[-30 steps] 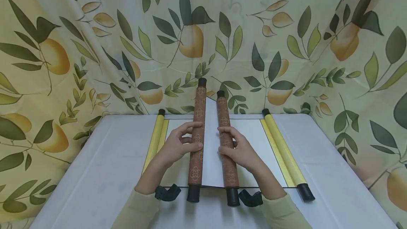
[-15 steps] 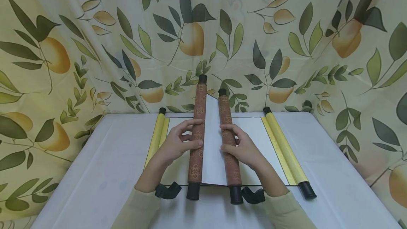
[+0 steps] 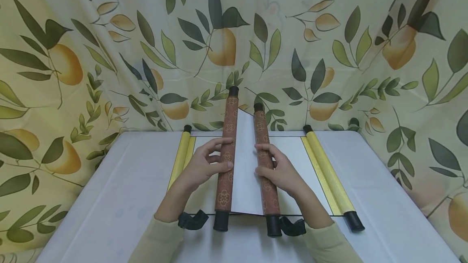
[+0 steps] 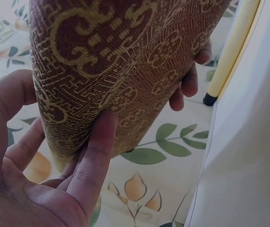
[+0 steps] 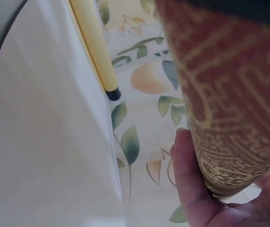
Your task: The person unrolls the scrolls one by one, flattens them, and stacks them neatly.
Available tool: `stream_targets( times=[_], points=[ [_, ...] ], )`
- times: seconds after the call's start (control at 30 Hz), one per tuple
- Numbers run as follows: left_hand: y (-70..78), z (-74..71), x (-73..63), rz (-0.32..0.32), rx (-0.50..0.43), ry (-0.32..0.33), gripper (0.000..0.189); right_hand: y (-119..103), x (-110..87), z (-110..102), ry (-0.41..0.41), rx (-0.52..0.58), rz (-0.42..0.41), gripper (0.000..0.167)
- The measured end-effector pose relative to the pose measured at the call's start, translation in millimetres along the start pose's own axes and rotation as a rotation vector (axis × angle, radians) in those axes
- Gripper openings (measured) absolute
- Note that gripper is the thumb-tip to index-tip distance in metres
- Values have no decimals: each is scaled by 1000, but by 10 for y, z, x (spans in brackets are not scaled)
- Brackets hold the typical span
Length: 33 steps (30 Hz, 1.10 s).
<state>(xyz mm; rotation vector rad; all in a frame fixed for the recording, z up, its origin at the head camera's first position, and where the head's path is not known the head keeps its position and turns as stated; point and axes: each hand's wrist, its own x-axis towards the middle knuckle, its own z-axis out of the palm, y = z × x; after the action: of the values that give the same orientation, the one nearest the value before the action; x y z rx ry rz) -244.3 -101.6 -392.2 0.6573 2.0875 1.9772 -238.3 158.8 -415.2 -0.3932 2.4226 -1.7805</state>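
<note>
A reddish-brown brocade hanging scroll is held above the table, its two rolls topped and tailed with black caps. My left hand (image 3: 205, 163) grips the left roll (image 3: 224, 192), thumb on the near face. Round the right roll (image 3: 269, 198) curl the thumb and fingers of my right hand (image 3: 280, 170). A strip of white paper (image 3: 246, 169) stretches between the rolls. The left wrist view shows gold flower patterns on the brocade (image 4: 116, 71); more brocade (image 5: 234, 104) appears close up in the right wrist view, where part of my right hand is cut off.
Under my hands a second scroll lies unrolled, with a yellow left roll (image 3: 178, 153), a yellow right roll (image 3: 332, 177) and a white sheet (image 3: 289, 153). It rests on a white-covered table (image 3: 120, 182). Behind hangs a fruit-and-leaf printed curtain (image 3: 234, 3).
My right hand and the right roll have shifted slightly to the right, so a wider strip of white paper shows between the rolls. The left hand stays nearly in place.
</note>
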Motion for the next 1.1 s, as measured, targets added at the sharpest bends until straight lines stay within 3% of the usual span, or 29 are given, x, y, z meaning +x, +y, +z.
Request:
stream_targets(
  times=[1.1],
  points=[
    [51, -50, -37, 26, 2, 2, 61, -12, -12, -62, 9, 10, 15, 56]
  ],
)
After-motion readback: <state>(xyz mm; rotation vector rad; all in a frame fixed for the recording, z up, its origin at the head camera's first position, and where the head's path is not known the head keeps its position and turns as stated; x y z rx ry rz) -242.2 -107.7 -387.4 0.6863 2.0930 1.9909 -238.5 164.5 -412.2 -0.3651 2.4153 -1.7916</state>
